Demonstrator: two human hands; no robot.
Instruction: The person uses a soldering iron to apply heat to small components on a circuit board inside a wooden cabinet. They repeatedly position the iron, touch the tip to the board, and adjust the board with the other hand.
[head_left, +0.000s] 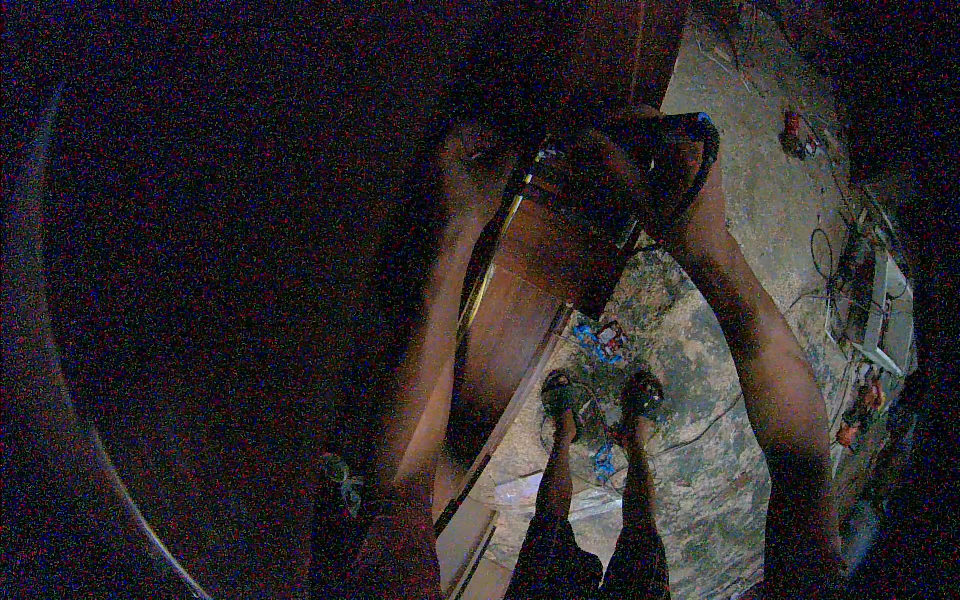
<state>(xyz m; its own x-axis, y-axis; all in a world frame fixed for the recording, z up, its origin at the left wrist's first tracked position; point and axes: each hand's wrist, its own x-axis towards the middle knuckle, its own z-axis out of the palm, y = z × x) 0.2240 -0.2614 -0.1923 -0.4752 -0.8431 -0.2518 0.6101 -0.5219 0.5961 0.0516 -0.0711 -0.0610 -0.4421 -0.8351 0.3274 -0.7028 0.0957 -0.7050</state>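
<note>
A reddish-brown wooden panel (545, 225), glossy, with a bright metal-like strip (475, 300) along its left edge, stands in front of me. My left hand (475, 165) is at that edge near the upper end of the strip; deep shadow hides its fingers. On the panel's right side, my right hand (640, 165) is closed around a dark tool (690, 122) with a curved black loop and a small blue part. Its exact kind is too dark to make out, and so is where it meets the panel.
Below are my sandalled feet (560, 392) on a stained concrete floor (690, 340). Blue and red items (605, 340) lie close to them. Cables (822, 255), a pale metal frame (885, 300) and a red tool-like object (793, 132) are at the right. Darkness covers the left.
</note>
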